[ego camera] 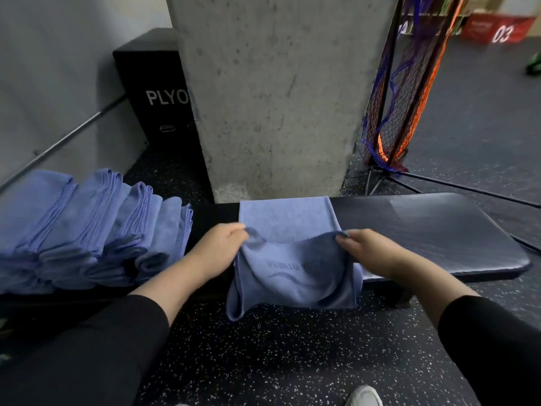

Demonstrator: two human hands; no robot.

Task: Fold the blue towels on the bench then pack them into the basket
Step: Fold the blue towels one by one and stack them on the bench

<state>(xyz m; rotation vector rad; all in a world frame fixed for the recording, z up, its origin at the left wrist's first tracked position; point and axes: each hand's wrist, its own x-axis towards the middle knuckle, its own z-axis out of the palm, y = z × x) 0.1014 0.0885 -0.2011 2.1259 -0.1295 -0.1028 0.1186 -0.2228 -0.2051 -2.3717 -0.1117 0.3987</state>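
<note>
While both hands are pinching same blue towel (292,276), fold is only partway: left hand (218,250) and right hand (367,250) are gripping near edge at opposite corners, far half lying on bench (439,230), near part hanging off front. Folded towels (87,230) are leaning in row at bench's left end. Basket not showing; packing looking untouched.

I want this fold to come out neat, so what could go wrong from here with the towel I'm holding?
1. The towel hangs over the near edge of the bench, so it may slide to the floor if the left hand or the right hand lets go.
2. Each hand only pinches a corner, so the edges may land uneven.
3. The folded stack leans and could topple.
</note>
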